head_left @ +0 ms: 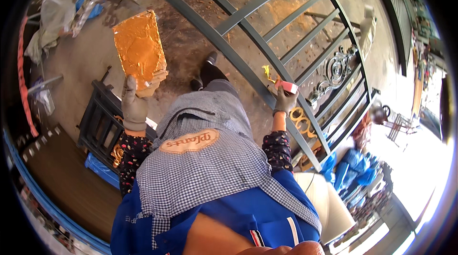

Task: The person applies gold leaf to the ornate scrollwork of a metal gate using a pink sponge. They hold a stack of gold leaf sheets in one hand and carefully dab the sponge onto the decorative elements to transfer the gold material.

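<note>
My left hand [134, 107], in a grey glove, grips the lower edge of a flat board [138, 42] thickly smeared with orange-gold paint. A torn brown edge shows at the board's lower right. My right hand [285, 102], gloved in dark grey, is closed on a small pink block [286, 86], too small to identify. Just beyond its fingers is a bright yellow piece [267, 72]; whether it joins the block or the frame, I cannot tell. This hand is beside the dark grey metal gate frame [260, 42], close to its gold ring ornaments [300, 122].
Silver scrollwork [339, 70] sits within the frame's bars. A dark metal piece with gold ornament [102, 116] stands by my left forearm. Blue wrapped bundles [355, 166] lie at the right. Orange-brown specks and stains cover the concrete floor [183, 33]. Plastic sheeting [57, 9] lies far left.
</note>
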Available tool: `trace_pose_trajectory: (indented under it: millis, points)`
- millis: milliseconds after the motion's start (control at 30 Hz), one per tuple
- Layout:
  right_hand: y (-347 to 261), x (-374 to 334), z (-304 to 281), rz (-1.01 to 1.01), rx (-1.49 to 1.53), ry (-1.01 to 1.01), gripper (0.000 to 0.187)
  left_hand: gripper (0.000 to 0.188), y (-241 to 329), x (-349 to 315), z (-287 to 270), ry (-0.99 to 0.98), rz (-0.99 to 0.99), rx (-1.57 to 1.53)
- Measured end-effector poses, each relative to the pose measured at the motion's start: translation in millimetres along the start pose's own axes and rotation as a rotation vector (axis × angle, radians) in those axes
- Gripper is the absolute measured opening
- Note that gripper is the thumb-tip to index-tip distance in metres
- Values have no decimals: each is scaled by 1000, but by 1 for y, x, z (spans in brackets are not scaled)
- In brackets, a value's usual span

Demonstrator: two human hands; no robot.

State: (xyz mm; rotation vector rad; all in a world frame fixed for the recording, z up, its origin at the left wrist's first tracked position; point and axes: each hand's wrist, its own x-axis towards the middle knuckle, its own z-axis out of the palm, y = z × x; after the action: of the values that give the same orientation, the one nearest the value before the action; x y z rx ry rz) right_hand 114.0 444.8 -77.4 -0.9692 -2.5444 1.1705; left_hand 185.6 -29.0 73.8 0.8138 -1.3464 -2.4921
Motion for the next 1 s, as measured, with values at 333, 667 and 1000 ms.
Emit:
trace_pose_trajectory:
  millis: [333, 667, 1000]
  points:
    - [43, -36, 4, 282, 280, 319, 53, 57, 29, 133, 19, -215, -199, 34]
    - [23, -35, 46, 332, 281, 405, 44, 58, 42, 213, 61, -350, -254, 57]
    - [-52, -23, 78, 345, -35, 297, 53, 47, 37, 250, 84, -462, -316, 28]
